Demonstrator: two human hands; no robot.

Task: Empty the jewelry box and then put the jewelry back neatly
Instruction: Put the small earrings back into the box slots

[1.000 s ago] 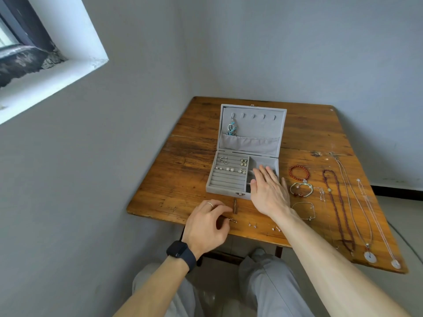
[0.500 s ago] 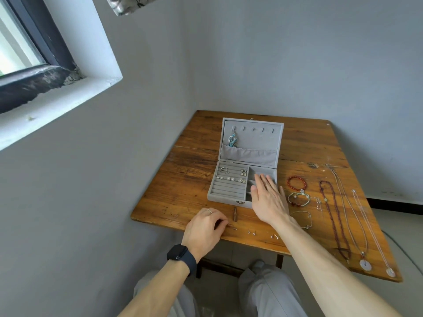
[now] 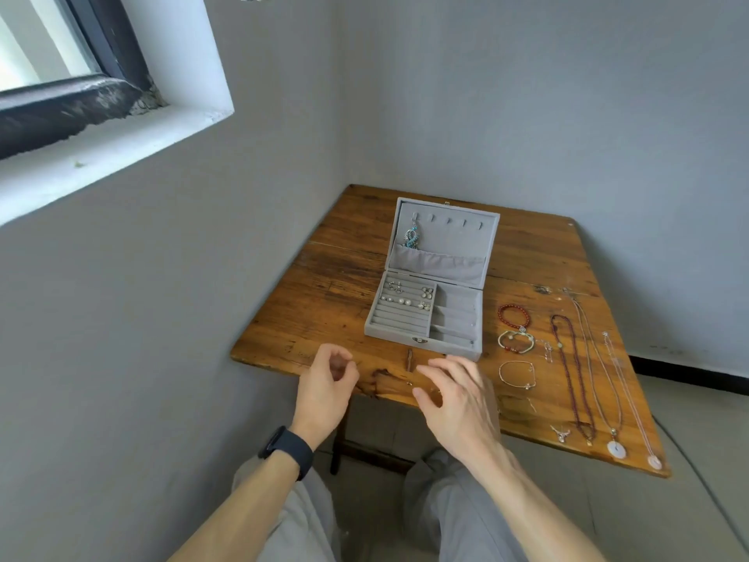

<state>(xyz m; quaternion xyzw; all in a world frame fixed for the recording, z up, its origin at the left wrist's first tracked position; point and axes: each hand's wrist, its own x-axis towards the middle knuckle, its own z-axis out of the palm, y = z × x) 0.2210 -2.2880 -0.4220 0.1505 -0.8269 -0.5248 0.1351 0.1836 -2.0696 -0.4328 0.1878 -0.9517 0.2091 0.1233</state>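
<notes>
Seated at a wooden table (image 3: 324, 285), a person holds both bare hands over its near edge, just in front of an open grey jewelry box (image 3: 405, 337). The left hand (image 3: 324, 387), with a dark watch (image 3: 288, 450) on its wrist, hovers in front of the box's left corner. Its fingers (image 3: 339, 358) curl in toward the thumb, and whether they pinch anything cannot be told. The right hand (image 3: 458, 403) hangs in front of the box's right half, fingers (image 3: 444, 369) apart and loosely bent, gripping nothing.

The box's lid (image 3: 450, 241) stands upright at its back, and a teal pendant (image 3: 412, 238) hangs from the leftmost hook inside it. Pearl and silver earrings (image 3: 405, 298) sit in the rear rows of the box's ridged left section.

Right of the box, three pieces lie in a column on the table: a red bead bracelet (image 3: 514, 316) beside the box, a beaded bangle (image 3: 516, 341) level with its front wall, and a thin chain bracelet (image 3: 517, 374) past its front corner. Farther right of the box stretch a dark bead necklace (image 3: 571, 367) and two long chain necklaces, each ending in a pale round pendant (image 3: 616, 449).
</notes>
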